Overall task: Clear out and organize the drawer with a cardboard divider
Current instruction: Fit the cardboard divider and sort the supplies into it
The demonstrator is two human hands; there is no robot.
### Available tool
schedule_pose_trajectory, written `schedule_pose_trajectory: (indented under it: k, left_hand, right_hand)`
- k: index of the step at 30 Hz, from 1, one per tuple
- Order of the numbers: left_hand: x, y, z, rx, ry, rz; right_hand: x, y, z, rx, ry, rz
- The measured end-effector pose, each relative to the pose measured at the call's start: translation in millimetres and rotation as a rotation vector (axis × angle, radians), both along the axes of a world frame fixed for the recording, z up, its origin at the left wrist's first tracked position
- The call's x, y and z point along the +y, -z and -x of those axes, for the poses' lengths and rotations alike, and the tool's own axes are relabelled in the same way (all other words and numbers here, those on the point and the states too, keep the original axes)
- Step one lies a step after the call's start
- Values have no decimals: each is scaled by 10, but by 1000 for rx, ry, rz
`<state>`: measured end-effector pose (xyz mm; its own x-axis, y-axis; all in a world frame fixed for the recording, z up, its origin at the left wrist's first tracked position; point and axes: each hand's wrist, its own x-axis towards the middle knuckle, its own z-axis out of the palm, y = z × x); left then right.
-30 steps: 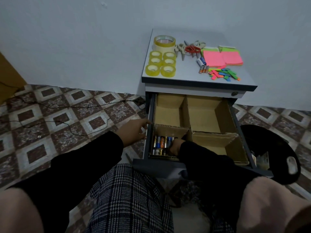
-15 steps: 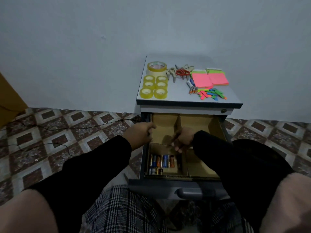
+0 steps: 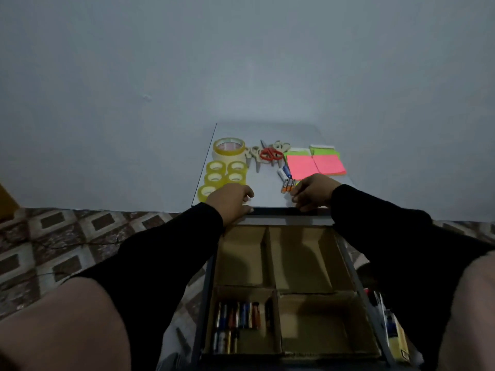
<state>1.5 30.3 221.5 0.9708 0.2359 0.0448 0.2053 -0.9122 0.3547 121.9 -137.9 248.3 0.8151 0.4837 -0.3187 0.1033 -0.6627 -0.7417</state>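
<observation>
A: Entry. The drawer (image 3: 345, 253) is pulled open below you, with the cardboard divider (image 3: 270, 261) seated in it. Near-left compartment holds batteries (image 3: 237, 314). The other three compartments show nothing.

B: And your hands?

A: Both are up on the counter (image 3: 267, 194) at its near edge. Your left hand (image 3: 231, 202) lies with fingers loosely bent, just beside the nearest small tape roll (image 3: 206, 192); I cannot tell whether it touches the roll. Your right hand (image 3: 312, 191) has its fingertips down next to the loose batteries (image 3: 288, 186). Whether it pinches one, I cannot tell.

B: Which relation decides the next move?

A: The loose batteries lie just left of your right hand, long axes running near to far, slightly slanted. Your right hand is clearly nearer them. My judgement: it picks them up and carries them near and down to the near-left compartment.

B: Rest of the counter?

A: Large tape roll (image 3: 229, 148), scissors (image 3: 270, 153), sticky notes (image 3: 314, 164) farther back.
</observation>
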Motion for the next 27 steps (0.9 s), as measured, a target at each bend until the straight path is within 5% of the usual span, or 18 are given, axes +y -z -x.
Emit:
schedule_pose_trajectory:
  k: [12, 27]
  left_hand:
    - [-27, -10, -1046, -15, 51, -106]
    - [35, 85, -1415, -34, 5, 41]
  right_hand:
    - [415, -1, -814, -393, -69, 149]
    - [644, 122, -903, -271, -107, 50]
